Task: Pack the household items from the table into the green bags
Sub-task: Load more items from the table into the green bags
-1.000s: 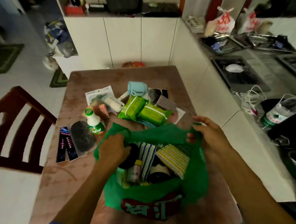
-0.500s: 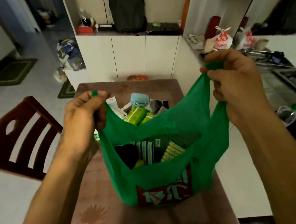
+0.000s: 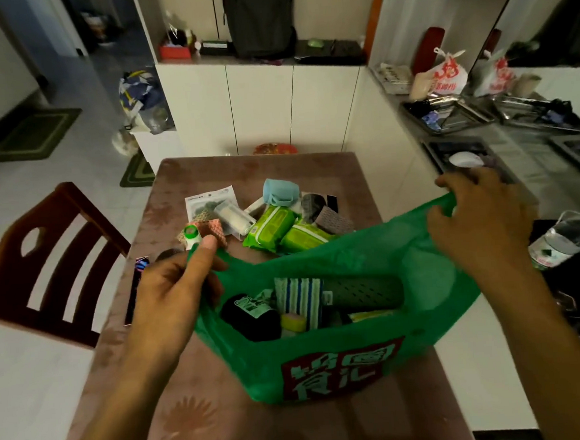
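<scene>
A green plastic bag (image 3: 329, 364) with a red label stands open on the near part of the brown table (image 3: 199, 415). My left hand (image 3: 173, 293) pinches its left handle and my right hand (image 3: 481, 227) grips its right handle, pulling the mouth wide. Inside lie a black roll (image 3: 250, 317), a striped cloth pack (image 3: 299, 300), a dark perforated tube (image 3: 362, 293) and a yellow sponge. Behind the bag several items lie loose on the table: two green wipe packs (image 3: 282, 230), a light blue holder (image 3: 279, 191), a clear packet (image 3: 208, 201), a green-capped bottle (image 3: 192, 235).
A dark wooden chair (image 3: 47, 260) stands against the table's left side. A white counter runs along the right with a water bottle (image 3: 561, 238) lying on a dark surface. White cabinets stand beyond the table's far edge.
Both hands have dropped from chest height with the bag handles and spread further apart. The bag has sagged lower and wider, so the loose items behind it show again.
</scene>
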